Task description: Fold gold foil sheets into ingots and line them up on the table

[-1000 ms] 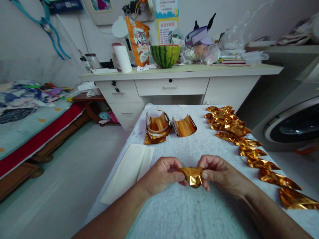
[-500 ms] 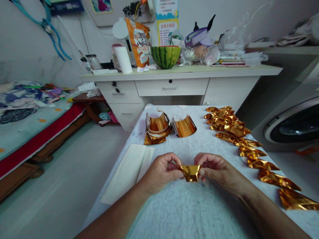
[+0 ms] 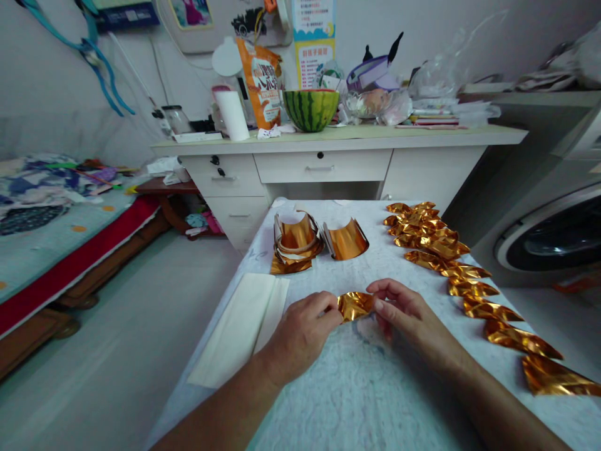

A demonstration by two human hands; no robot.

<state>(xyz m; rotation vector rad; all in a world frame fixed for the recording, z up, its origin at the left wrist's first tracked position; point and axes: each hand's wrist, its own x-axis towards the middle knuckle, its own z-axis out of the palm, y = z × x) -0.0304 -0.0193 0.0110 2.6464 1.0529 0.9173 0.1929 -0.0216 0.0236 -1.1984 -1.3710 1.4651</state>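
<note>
A small folded piece of gold foil paper [image 3: 355, 307] is held between my two hands over the cloth-covered table. My left hand [image 3: 307, 329] pinches its left end, fingers closed and knuckles up. At the right end, the thumb and index finger of my right hand [image 3: 406, 319] take hold of its tip, while the other fingers curl loosely below. Several folded gold foil pieces [image 3: 504, 335] lie in a row along the table's right side. Farther back stand a curled stack of gold foil sheets [image 3: 297, 241] and a smaller curved stack [image 3: 347, 240].
Flat white paper [image 3: 237, 326] lies at the table's left edge. Behind the table, a white desk [image 3: 323, 164] carries half a watermelon [image 3: 310, 111], an orange pouch [image 3: 260, 84] and plastic bags. A washing machine [image 3: 554, 225] stands right, a bed [image 3: 84, 219] left.
The gold foil piece has moved slightly up and away and turned, now showing a crumpled, longer face. My left hand has rolled over it, and my right fingers have opened somewhat.
</note>
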